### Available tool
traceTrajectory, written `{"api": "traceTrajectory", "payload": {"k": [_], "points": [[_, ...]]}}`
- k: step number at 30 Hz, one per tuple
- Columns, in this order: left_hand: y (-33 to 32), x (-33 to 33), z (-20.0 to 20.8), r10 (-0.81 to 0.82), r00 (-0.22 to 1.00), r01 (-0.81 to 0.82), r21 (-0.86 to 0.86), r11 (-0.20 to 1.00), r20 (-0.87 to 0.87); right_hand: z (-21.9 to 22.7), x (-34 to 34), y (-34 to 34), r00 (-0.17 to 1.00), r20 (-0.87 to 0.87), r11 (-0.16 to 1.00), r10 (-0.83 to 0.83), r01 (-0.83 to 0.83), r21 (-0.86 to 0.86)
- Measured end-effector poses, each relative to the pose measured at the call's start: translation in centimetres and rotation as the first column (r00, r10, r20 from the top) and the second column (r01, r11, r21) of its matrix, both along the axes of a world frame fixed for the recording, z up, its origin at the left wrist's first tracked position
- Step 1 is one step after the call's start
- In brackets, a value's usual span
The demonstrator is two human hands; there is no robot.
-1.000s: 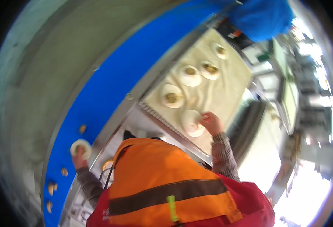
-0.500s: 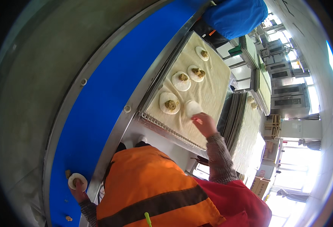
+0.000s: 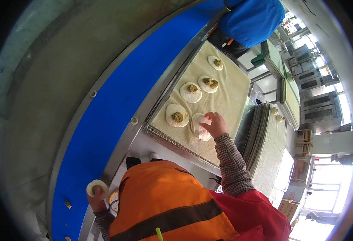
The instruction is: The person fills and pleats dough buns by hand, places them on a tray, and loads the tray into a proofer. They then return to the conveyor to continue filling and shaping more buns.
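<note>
In my left hand [image 3: 98,201] is a flat white dough round [image 3: 91,186] with a lump of brownish filling on it, held over the near edge of the blue conveyor belt [image 3: 116,106]. My right hand [image 3: 216,126] has its fingers pinched at the edge of another dough round [image 3: 199,129], which lies on the cloth-covered tray [image 3: 228,90] and looks partly folded. Right beside it sits a dough round topped with filling [image 3: 177,115]. Several more such rounds, one of them a filled dough round [image 3: 191,92], lie farther up the tray.
A filling crumb [image 3: 67,204] lies on the belt. Stacked trays [image 3: 260,138] with cloth stand to the right of my tray. Beyond the tray's far end is a person in blue [image 3: 252,22]. A metal rail [image 3: 142,110] runs between belt and tray.
My left hand has brought its filled dough round up and right, from over the belt toward its edge. My right hand has set its dough round down on the cloth, close to the filled one.
</note>
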State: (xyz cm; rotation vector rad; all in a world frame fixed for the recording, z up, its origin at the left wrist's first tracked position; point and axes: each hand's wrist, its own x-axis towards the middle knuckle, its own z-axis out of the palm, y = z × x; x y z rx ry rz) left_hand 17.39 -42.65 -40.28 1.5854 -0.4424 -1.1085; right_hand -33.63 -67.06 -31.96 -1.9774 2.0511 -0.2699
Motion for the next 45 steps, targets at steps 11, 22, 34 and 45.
{"api": "traceTrajectory", "payload": {"k": [11, 22, 34, 45], "points": [[3.8, -6.5, -1.3, -0.274, 0.943, 0.238, 0.19, 0.952, 0.188, -1.1, -5.2, 1.8, 0.916, 0.364, 0.985, 0.168, -0.174, -0.016], [8.7, -5.8, -0.1, 0.462, 0.829, -0.478, 0.03, 0.878, -0.315, 3.0, -5.1, -3.9, -0.093, 0.934, 0.924, -0.345, 0.143, 0.356], [23.8, 7.9, -1.7, 0.732, 0.431, -0.866, -0.015, 0.499, -0.528, 7.5, 41.4, 0.8, 0.357, 0.887, 0.833, 0.293, -0.551, -0.053], [35.9, 1.5, -2.5, 0.86, -0.246, -0.969, 0.134, -0.207, -0.447, -4.3, 96.5, 47.7, -0.816, 0.395, -0.667, 0.422, -0.575, -0.474]]}}
